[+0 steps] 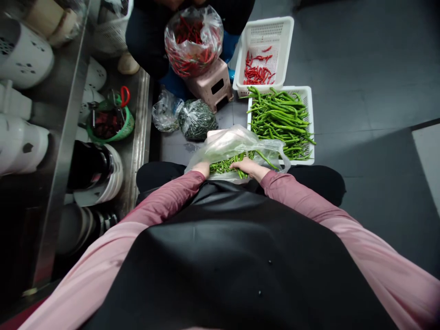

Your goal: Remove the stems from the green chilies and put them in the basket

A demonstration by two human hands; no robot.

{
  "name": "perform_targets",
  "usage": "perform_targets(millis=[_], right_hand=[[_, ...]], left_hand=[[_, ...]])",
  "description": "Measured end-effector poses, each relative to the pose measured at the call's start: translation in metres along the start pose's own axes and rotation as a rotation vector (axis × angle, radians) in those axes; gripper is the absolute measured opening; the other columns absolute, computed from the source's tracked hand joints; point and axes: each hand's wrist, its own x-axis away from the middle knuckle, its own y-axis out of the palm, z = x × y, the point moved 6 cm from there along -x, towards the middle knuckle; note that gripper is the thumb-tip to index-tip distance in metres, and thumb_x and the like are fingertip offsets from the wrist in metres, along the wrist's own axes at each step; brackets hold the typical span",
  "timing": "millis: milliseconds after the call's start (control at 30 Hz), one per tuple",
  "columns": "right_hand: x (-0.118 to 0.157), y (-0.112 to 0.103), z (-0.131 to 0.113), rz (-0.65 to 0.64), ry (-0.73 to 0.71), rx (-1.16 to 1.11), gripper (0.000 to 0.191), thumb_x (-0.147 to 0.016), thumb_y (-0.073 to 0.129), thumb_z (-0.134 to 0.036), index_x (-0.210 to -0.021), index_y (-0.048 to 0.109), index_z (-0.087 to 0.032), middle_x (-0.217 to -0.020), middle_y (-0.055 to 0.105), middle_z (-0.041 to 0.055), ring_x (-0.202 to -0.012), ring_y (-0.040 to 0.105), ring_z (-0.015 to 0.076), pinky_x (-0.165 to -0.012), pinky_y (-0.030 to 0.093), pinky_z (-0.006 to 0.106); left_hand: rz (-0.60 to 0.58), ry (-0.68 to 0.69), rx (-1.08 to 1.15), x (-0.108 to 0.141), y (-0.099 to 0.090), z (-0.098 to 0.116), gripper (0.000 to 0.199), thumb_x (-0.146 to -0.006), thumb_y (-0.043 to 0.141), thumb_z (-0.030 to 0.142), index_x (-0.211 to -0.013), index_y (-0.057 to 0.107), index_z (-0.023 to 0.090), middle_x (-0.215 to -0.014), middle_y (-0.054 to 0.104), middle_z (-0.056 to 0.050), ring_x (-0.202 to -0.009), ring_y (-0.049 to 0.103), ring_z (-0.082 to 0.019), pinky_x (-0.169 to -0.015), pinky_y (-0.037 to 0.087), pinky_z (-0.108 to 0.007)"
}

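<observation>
Head view: I see the right hand (250, 167) closed around green chilies (242, 173) inside a clear plastic bag (223, 146); the left hand (203, 168) is partly hidden, so I cannot tell its grip. Beyond stands a white basket (310, 104), then a co-worker (145, 39), cut off above.

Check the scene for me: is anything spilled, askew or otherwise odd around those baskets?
I see nothing spilled or damaged, just untidiness: some green chilies poke out past the right rim of their white basket, which is heaped full. The red-chili basket sits at a slight angle to it, so the two look misaligned.
</observation>
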Motion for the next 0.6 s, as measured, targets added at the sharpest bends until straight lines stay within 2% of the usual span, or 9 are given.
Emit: perform_targets(millis=[100,200,333,400,500,600], right_hand=[[0.006,0.004,0.002,-0.039,0.032,0.127,0.023,-0.061,0.074,-0.023,-0.062,0.053,-0.015,-0.054,0.054,-0.0003,-0.057,0.049,0.0122,-0.057,0.041,0.025],[0.005,0.009,0.008,-0.109,0.023,0.125,0.021,-0.064,0.073,-0.020,-0.059,0.053,-0.014,-0.053,0.054,0.0005,-0.052,0.048,0.0107,-0.055,0.040,0.025],[-0.005,0.017,0.015,-0.172,-0.011,-0.112,0.013,-0.063,0.073,-0.019,-0.065,0.063,-0.012,-0.060,0.061,0.0013,-0.054,0.052,0.0105,-0.055,0.042,0.023],[-0.009,0.020,0.011,-0.206,-0.058,-0.332,0.011,-0.064,0.073,-0.016,-0.072,0.066,-0.012,-0.068,0.066,0.0018,-0.058,0.055,0.0096,-0.059,0.045,0.022],[-0.010,0.022,0.001,-0.208,-0.071,-0.628,0.011,-0.068,0.073,-0.018,-0.072,0.064,-0.012,-0.066,0.066,0.0013,-0.058,0.056,0.0094,-0.061,0.047,0.021],[-0.010,0.025,-0.002,-0.202,0.014,-0.767,0.016,-0.074,0.070,-0.024,-0.070,0.060,-0.013,-0.056,0.061,0.0003,-0.052,0.056,0.0113,-0.061,0.051,0.026]], left_hand=[[-0.005,-0.041,-0.034,0.001,0.005,0.001,0.052,-0.079,0.061,0.026,-0.129,0.052,0.014,-0.123,0.061,-0.017,-0.112,0.058,-0.028,-0.096,0.043,-0.034],[0.062,-0.023,-0.031,0.005,-0.008,0.001,0.043,-0.079,0.060,0.030,-0.119,0.059,0.014,-0.119,0.063,-0.016,-0.110,0.059,-0.029,-0.093,0.045,-0.034],[0.335,-0.037,0.077,0.017,-0.043,-0.001,0.035,-0.086,0.050,0.029,-0.115,0.060,0.014,-0.110,0.067,-0.014,-0.105,0.062,-0.026,-0.091,0.045,-0.032],[0.396,-0.058,0.142,0.024,-0.051,0.003,0.035,-0.088,0.048,0.029,-0.118,0.059,0.014,-0.106,0.069,-0.013,-0.100,0.064,-0.024,-0.089,0.046,-0.029],[0.347,-0.003,0.167,0.034,-0.047,0.023,0.033,-0.089,0.048,0.034,-0.112,0.062,0.016,-0.104,0.070,-0.011,-0.096,0.065,-0.022,-0.085,0.046,-0.027],[0.227,0.149,0.082,0.047,-0.032,0.052,0.033,-0.088,0.049,0.039,-0.110,0.064,0.019,-0.103,0.070,-0.009,-0.096,0.065,-0.023,-0.083,0.047,-0.028]])
